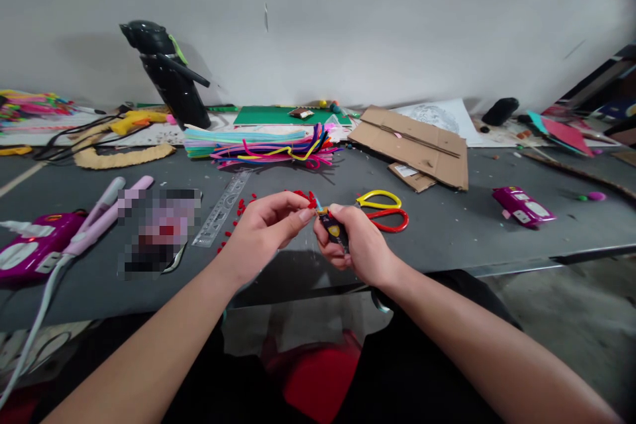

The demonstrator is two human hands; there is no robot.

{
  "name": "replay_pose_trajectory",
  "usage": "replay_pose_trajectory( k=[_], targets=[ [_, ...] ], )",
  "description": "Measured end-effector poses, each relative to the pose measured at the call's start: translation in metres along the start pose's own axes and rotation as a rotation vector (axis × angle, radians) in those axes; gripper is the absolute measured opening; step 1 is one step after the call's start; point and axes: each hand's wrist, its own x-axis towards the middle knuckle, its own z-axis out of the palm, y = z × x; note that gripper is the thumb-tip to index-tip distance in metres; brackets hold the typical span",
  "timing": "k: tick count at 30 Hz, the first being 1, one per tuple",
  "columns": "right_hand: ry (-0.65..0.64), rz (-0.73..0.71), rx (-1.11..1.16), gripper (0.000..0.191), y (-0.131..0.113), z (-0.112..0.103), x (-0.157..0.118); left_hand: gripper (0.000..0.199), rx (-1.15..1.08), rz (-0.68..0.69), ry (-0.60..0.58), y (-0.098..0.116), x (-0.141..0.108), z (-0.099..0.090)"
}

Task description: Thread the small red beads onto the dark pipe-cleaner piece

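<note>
My left hand is pinched on a small red fuzzy piece, which looks like pipe cleaner, above the front of the table. Wrapped in my right hand is a black lighter with a yellow emblem. A bluish flame shows at the lighter's top, right beside the red piece. Several red fuzzy bits lie on the table behind my left hand, partly hidden by it. Scissors with one yellow and one red handle rest just beyond my right hand.
Behind the hands lies a bundle of coloured pipe cleaners. A clear ruler, a blurred-out phone and a pink hair straightener are to the left. Cardboard and a purple power strip sit right; a black flask stands behind.
</note>
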Motion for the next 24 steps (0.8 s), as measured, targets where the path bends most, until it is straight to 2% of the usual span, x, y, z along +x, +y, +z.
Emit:
replay_pose_trajectory(
  k=[19, 21, 24],
  targets=[
    [-0.02, -0.014, 0.023, 0.058, 0.003, -0.004, 0.0042, 0.017, -0.021, -0.023, 0.02, -0.0009, 0.0003, 0.0],
    [-0.021, -0.015, 0.018, 0.058, 0.0015, -0.0049, 0.0041, 0.016, -0.068, -0.04, 0.041, 0.0011, 0.0002, -0.0013],
    [-0.047, -0.027, 0.018, 0.057, -0.0009, -0.0065, 0.0037, 0.01, -0.261, -0.119, 0.03, 0.0057, -0.0004, -0.0056]
  ],
)
